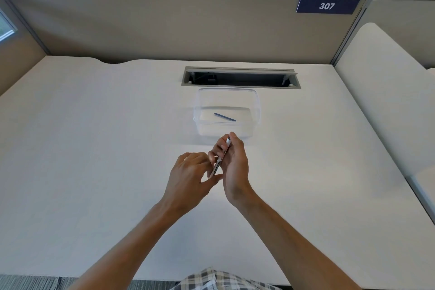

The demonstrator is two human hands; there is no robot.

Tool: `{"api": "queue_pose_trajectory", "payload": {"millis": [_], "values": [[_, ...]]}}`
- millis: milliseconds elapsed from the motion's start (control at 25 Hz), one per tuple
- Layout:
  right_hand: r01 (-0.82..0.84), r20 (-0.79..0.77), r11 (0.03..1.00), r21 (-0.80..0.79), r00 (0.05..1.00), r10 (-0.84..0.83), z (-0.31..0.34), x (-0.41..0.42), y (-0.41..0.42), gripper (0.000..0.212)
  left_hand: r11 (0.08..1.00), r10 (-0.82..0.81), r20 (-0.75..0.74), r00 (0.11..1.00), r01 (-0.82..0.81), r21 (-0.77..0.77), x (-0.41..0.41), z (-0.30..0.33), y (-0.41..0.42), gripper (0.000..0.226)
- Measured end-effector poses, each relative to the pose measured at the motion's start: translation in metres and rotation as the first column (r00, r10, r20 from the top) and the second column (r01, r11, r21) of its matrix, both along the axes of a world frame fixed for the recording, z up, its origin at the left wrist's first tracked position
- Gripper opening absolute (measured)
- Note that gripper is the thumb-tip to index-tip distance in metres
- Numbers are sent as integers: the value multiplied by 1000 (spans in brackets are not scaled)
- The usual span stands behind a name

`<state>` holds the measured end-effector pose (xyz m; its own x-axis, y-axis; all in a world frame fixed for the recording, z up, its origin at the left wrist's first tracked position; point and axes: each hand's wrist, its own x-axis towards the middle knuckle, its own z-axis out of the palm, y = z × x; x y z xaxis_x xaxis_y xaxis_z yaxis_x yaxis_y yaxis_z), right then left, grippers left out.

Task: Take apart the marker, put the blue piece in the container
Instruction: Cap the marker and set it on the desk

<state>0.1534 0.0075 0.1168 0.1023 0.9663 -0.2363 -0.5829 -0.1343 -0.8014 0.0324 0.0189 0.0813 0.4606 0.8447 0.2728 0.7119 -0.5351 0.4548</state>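
Near the container (pixel 256 111), right hand (pixel 235 162) grips light, stiff marker (pixel 221 156); left hand (pixel 188 172) probably pinches its lower end.

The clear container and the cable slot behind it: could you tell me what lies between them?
In the head view, only a narrow strip of bare white desk separates the clear container from the cable slot; nothing rests there.
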Motion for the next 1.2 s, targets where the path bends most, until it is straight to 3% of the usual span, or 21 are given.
{"api": "queue_pose_trajectory", "payload": {"millis": [120,240,360,520,1200], "values": [[80,-12,997,-14,997,-80,-3,1,4,44,1000,-28,-52,998,28,0,-1,-8,0,38],[168,146,983,80,973,-178,-9,7,10,40,998,-20,-126,992,13,-53,-13,-28,3,53],[199,309,970,140,922,-234,-20,14,12,37,991,76,-212,974,-97,-91,-35,-50,10,65],[220,393,960,172,878,-271,-33,20,16,37,961,215,-320,923,-259,-100,-62,-73,22,81],[227,505,932,281,791,-345,-70,21,28,37,937,274,-343,899,-330,-117,-76,-109,22,79]]}}
